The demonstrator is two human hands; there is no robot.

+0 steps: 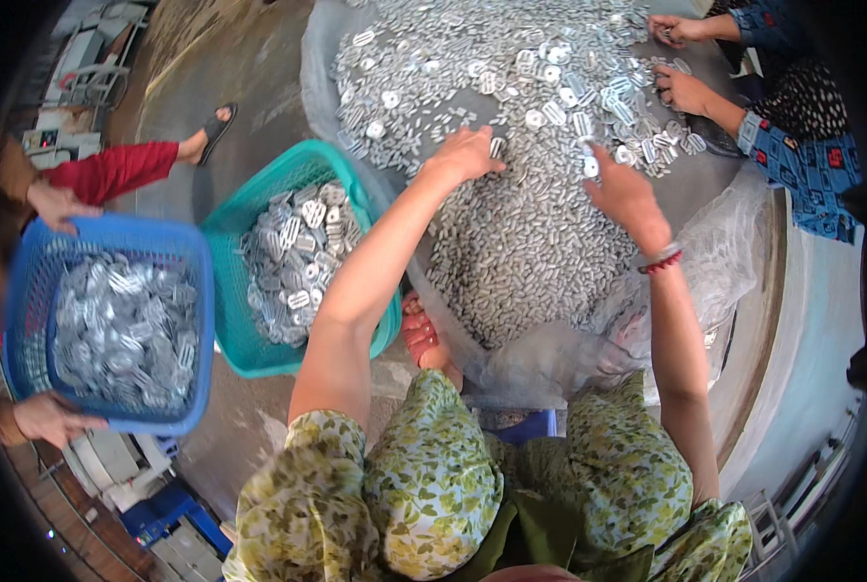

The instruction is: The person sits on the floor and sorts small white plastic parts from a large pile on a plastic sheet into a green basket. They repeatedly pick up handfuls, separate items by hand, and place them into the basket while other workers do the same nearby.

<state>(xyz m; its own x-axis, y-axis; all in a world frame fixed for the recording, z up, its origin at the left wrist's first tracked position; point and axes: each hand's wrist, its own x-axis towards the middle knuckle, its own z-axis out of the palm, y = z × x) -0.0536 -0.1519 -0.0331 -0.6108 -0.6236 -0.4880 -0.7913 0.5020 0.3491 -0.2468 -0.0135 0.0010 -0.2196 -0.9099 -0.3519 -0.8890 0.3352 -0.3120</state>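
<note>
My left hand (pixel 465 155) reaches over a heap of small grey metal pellets (pixel 526 262), its thumb and finger closed around a small slotted metal piece (pixel 497 147). To the right, my right hand (pixel 629 202) pinches at a round metal disc (pixel 590 167) with a hole, lying between thumb and forefinger. Its other fingers are curled and partly hidden. Beyond both hands, more discs and slotted plates (pixel 554 113) are scattered among the pellets. A green plastic basket (pixel 249 364) with slotted metal pieces (pixel 303 238) stands by my left forearm.
At left, another person's hands (pixel 60 417) hold a blue basket (pixel 113 419) full of metal pieces. At upper right, a co-worker's hands (pixel 688 92) touch the spread parts. Translucent plastic sheeting (pixel 550 364) edges the heap. A sandalled foot (pixel 201 144) is at upper left.
</note>
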